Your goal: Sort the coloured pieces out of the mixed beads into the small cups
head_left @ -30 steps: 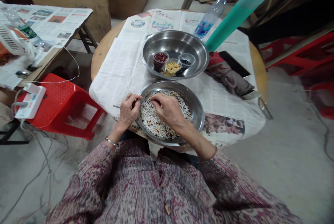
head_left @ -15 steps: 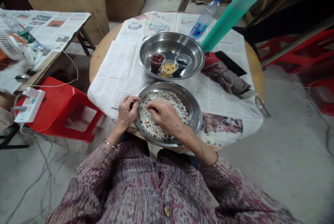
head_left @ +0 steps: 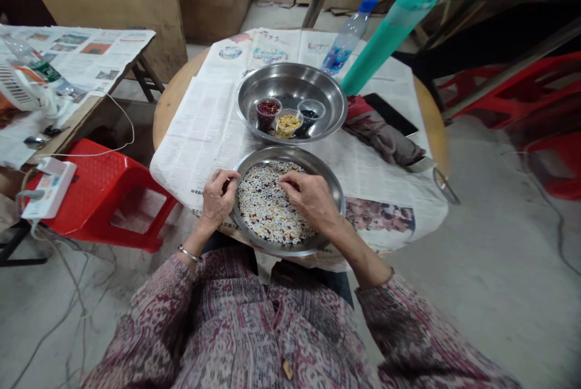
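A steel bowl (head_left: 338, 195) at the table's near edge holds a spread of mixed grains (head_left: 267, 201), mostly white with red, yellow and dark bits among them. My left hand (head_left: 218, 198) is curled at the bowl's left rim, and a few dark red beans (head_left: 226, 185) show inside its fingers. Over the grains, my right hand (head_left: 311, 198) has thumb and fingertips pinched together; whatever is between them is too small to see. Behind, a second steel bowl (head_left: 245, 95) contains clear cups of red beans (head_left: 268, 107), yellow grains (head_left: 288, 124) and black beans (head_left: 310, 114).
Newspaper (head_left: 204, 117) covers the round table. Beyond the far bowl stand a blue-capped bottle (head_left: 347, 38) and a tall green tube (head_left: 385, 41). A folded umbrella (head_left: 385, 135) and a dark phone (head_left: 390, 114) lie at right. A red stool (head_left: 104, 189) carries a power strip (head_left: 52, 186).
My right hand has moved from the left side of the grains toward the right, still pinched. My left hand stays at the left rim. The view has shifted slightly.
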Available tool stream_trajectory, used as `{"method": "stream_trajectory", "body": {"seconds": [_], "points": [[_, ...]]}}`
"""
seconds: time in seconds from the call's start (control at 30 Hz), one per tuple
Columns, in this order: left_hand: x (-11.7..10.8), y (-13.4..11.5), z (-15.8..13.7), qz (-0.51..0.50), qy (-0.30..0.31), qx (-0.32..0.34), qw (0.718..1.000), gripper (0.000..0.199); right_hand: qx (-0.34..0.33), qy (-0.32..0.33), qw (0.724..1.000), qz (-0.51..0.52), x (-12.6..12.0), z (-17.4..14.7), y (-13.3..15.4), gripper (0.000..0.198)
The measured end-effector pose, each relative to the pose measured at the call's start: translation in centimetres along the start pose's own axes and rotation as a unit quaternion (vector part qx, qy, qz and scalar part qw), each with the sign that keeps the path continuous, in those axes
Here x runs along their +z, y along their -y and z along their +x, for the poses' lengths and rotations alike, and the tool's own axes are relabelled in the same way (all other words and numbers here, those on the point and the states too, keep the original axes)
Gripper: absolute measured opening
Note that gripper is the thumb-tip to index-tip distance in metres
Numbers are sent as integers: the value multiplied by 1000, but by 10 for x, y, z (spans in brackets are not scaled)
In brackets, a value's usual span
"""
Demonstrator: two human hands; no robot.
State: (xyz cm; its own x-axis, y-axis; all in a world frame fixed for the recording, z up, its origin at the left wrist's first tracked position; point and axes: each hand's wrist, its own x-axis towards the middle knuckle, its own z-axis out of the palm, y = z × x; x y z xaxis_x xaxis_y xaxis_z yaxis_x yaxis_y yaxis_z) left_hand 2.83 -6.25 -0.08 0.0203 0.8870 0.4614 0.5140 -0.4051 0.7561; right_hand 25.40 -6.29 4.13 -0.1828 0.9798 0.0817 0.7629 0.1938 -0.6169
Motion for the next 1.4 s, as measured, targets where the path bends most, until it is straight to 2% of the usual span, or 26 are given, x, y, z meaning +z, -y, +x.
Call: {"method": "stream_trajectory", "body": {"seconds": [0.17,0.3,0.43,0.6,0.7,0.87,1.0,1.13,1.27,1.4], "points": [[-1,0,0,3,2,-1,1000,17,-39,31,999,14,5,-1,3,23],[-1,0,1,6,3,-2,1000,17,-66,18,998,2,14,12,2,27],[-1,0,0,6,3,-4,1000,18,-46,-12,999,-22,13,24,-4,29],[0,0,0,1,5,-7,1000,18,-40,-16,999,-33,2,18,-10,29],[-1,0,0,0,9,-11,1000,18,-36,-10,999,-31,1,13,-6,27],[-1,0,1,1,9,-6,1000,17,-75,23,996,-32,9,13,10,27],[-1,-1,1,6,10,-6,1000,18,-81,16,993,-90,13,16,12,25],[-1,-1,0,6,6,-8,1000,17,-59,-3,988,-140,6,17,3,23],[-1,-1,0,8,7,-11,1000,17,-31,-4,992,-122,1,15,1,18],[-1,-2,0,4,5,-7,1000,17,-35,-6,996,-87,2,15,8,16]]}}
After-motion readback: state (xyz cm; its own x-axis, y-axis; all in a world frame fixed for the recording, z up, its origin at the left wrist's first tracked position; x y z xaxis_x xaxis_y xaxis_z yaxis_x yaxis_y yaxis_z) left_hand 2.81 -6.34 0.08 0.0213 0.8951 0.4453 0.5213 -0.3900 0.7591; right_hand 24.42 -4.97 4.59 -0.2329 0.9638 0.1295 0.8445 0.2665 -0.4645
